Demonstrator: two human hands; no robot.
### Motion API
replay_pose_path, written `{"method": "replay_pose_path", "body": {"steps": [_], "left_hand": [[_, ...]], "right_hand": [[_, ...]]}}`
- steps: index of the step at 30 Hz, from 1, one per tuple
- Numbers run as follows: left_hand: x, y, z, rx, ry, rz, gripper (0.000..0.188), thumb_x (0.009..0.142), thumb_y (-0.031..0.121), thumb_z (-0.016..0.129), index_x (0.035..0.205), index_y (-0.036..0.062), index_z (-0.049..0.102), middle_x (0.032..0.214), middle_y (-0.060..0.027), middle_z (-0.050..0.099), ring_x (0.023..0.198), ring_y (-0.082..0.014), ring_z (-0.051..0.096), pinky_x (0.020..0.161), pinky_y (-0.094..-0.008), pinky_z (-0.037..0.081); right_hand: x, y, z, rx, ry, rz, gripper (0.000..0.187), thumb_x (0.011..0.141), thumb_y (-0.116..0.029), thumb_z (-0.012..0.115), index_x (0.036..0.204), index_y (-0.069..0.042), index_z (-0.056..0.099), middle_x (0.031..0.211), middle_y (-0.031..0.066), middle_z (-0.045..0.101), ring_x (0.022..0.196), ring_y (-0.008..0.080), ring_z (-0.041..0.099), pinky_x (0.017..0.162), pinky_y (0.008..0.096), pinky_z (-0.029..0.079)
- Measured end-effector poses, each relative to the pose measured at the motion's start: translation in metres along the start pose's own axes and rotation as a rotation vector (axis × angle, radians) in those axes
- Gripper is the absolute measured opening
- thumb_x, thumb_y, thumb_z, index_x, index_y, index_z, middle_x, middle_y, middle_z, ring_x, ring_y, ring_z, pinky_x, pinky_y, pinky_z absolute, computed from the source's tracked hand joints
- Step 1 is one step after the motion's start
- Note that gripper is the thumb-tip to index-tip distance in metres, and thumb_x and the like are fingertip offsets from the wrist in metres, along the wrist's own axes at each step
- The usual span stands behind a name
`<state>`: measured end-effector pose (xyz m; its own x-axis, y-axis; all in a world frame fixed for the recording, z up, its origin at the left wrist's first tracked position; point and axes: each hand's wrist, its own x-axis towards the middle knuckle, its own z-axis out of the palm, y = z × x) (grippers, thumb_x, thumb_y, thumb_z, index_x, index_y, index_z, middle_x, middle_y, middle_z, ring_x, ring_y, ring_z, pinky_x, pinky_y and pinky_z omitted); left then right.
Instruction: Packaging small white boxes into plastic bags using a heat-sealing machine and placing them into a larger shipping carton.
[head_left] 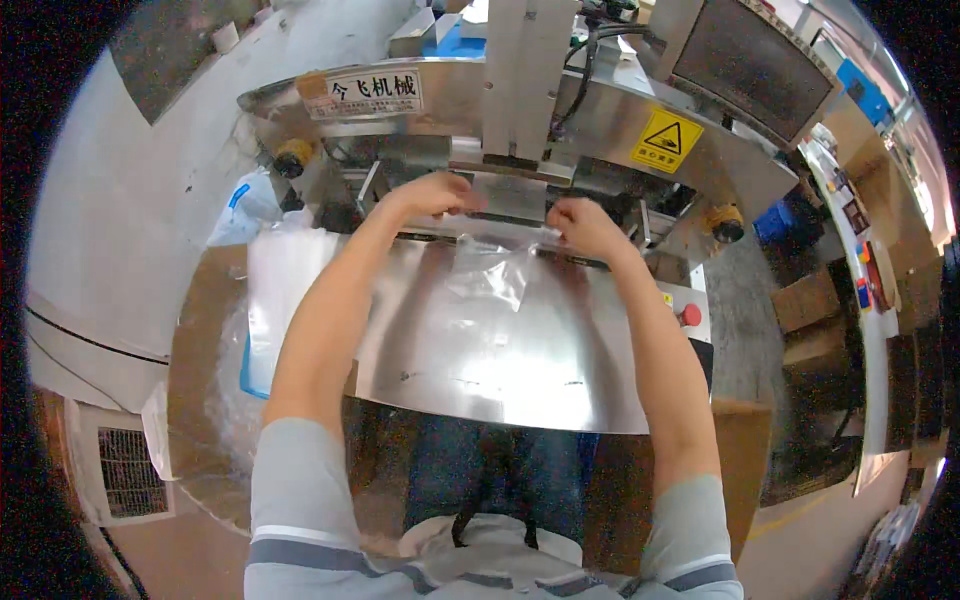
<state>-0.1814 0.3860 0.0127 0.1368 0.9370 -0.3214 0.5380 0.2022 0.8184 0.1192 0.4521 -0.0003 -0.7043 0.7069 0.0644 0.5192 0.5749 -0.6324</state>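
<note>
My left hand and my right hand both pinch the top edge of a clear plastic bag. The bag hangs down over a shiny steel table plate. Its mouth sits right under the sealing head of a steel machine. Both arms reach forward from the lower edge of the view.
A stack of clear bags lies on the plate's left side. A red button sits at the plate's right end. A yellow warning sticker marks the machine housing. Cardboard boxes stand at the right on the floor.
</note>
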Motion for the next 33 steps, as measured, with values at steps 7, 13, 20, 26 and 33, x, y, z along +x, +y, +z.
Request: {"method": "replay_pose_path", "body": {"steps": [7,13,20,26,33], "left_hand": [[0.021,-0.034,0.0,-0.086,0.169,0.455,0.042,0.081,0.042,0.079,0.096,0.0045,0.072,0.106,-0.0057,0.067,0.095,-0.0187,0.06,0.08,-0.034,0.052],[-0.058,0.029,0.098,0.689,0.683,0.195,0.05,0.083,0.028,0.07,0.124,0.0008,0.06,0.124,-0.0241,0.061,0.117,-0.0401,0.056,0.101,-0.0475,0.044],[-0.181,-0.012,0.24,0.626,0.645,0.307,0.072,0.094,0.052,0.055,0.137,-0.0052,0.049,0.148,-0.0296,0.039,0.14,-0.0454,0.033,0.115,-0.0605,0.022],[-0.182,-0.015,0.24,0.563,0.729,0.327,0.066,0.095,0.049,0.054,0.134,-0.0046,0.052,0.144,-0.0304,0.043,0.139,-0.0452,0.036,0.114,-0.0607,0.023],[-0.186,-0.017,0.247,0.572,0.796,0.409,0.056,0.094,0.043,0.059,0.125,-0.0027,0.058,0.133,-0.0241,0.055,0.132,-0.0396,0.045,0.111,-0.0608,0.028]], "right_hand": [[0.001,-0.078,0.03,-0.354,0.1,-0.042,0.038,0.089,-0.016,0.058,0.121,0.004,0.06,0.124,0.0263,0.061,0.116,0.042,0.057,0.098,0.0454,0.047],[-0.024,-0.065,0.056,-0.542,0.144,-0.091,0.062,0.092,-0.032,0.062,0.14,0.001,0.044,0.148,0.0223,0.043,0.139,0.0363,0.04,0.11,0.0529,0.037],[-0.027,-0.07,0.05,-0.486,0.096,-0.094,0.066,0.091,-0.036,0.063,0.143,-0.001,0.043,0.15,0.0221,0.041,0.141,0.0382,0.038,0.11,0.0563,0.035],[-0.018,-0.069,0.055,-0.463,0.092,-0.077,0.065,0.087,-0.035,0.066,0.139,0.001,0.048,0.148,0.0249,0.042,0.134,0.0426,0.044,0.11,0.0489,0.039],[-0.012,-0.049,0.055,-0.466,0.137,-0.131,0.064,0.09,-0.038,0.065,0.138,0.0,0.048,0.14,0.0247,0.051,0.129,0.0405,0.05,0.106,0.0484,0.042]]}}
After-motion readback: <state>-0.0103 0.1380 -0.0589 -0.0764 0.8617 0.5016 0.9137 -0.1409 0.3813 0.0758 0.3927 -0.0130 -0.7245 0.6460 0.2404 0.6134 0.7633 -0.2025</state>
